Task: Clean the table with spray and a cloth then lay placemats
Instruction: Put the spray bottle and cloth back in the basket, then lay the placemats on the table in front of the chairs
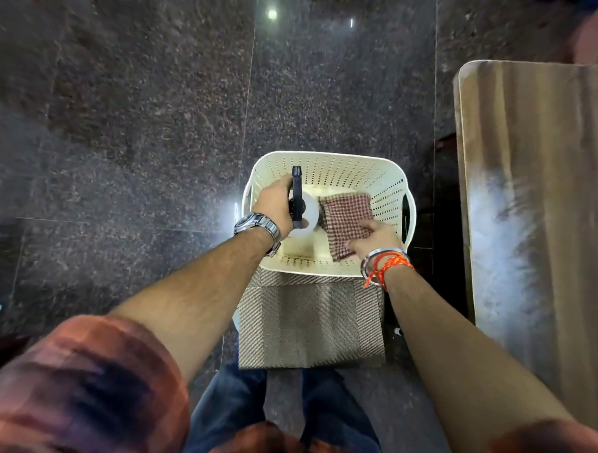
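Note:
A cream perforated basket (388,182) stands on the dark floor in front of me. Over its left side my left hand (274,204) grips a white spray bottle (309,211) with a black trigger head. At the basket's right my right hand (375,241) pinches a red-and-white checked cloth (344,218), which hangs partly inside the basket. Brown woven placemats (310,326) lie stacked against the basket's near rim. The wooden table (538,202) runs along the right edge of the view.
The floor is dark polished granite (141,116) with glare spots. A dark gap lies between the basket and the table edge. My legs in blue jeans (228,404) stand just behind the placemats.

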Available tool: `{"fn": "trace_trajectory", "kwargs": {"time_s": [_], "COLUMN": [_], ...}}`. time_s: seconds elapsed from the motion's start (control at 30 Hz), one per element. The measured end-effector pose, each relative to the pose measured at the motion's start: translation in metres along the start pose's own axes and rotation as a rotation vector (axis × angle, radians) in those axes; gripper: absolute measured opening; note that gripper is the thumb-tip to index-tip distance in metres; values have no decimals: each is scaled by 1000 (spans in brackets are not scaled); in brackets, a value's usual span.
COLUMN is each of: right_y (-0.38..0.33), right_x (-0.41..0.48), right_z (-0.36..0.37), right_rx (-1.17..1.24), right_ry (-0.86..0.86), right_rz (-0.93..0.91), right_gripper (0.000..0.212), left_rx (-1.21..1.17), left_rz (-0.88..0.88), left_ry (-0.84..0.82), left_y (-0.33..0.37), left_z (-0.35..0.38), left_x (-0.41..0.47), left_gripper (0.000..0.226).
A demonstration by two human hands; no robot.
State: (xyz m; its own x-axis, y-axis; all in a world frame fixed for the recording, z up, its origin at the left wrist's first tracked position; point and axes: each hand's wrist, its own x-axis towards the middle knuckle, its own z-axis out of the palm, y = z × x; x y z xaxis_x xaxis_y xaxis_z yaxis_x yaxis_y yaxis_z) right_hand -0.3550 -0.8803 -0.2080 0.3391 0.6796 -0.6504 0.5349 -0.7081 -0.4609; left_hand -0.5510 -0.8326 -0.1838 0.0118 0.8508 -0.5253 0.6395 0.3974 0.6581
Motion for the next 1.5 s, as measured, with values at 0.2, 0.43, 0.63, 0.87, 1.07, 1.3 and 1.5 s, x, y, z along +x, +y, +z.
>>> {"fn": "trace_trajectory", "kwargs": {"time_s": [0.2,0.43,0.63,0.87,1.07,1.3,1.5], "right_y": [-10,46,121,156,163,132,92], "right_x": [-11,-89,-107,-107,-111,-135,-176], "right_z": [-12,1,47,71,67,47,-2], "right_rx": [-77,202,-8,-464,-419,-378,-344], "right_ry": [183,650,253,93,118,52,50], "right_rz": [-217,-570,-405,-33,14,-245,-360], "right_gripper": [20,13,11,53,59,28,26], "left_rx": [202,329,393,429,287,540,568], "left_rz": [7,276,55,-515,-543,-325,4], "left_ry": [148,621,438,58,90,152,91], "left_y": [-1,-38,-112,-158,-157,-98,14], "left_z": [1,28,88,123,120,107,84], "left_x": [-22,-106,-160,-173,-183,-204,-230], "left_gripper": [58,22,31,78,55,26,23]}}
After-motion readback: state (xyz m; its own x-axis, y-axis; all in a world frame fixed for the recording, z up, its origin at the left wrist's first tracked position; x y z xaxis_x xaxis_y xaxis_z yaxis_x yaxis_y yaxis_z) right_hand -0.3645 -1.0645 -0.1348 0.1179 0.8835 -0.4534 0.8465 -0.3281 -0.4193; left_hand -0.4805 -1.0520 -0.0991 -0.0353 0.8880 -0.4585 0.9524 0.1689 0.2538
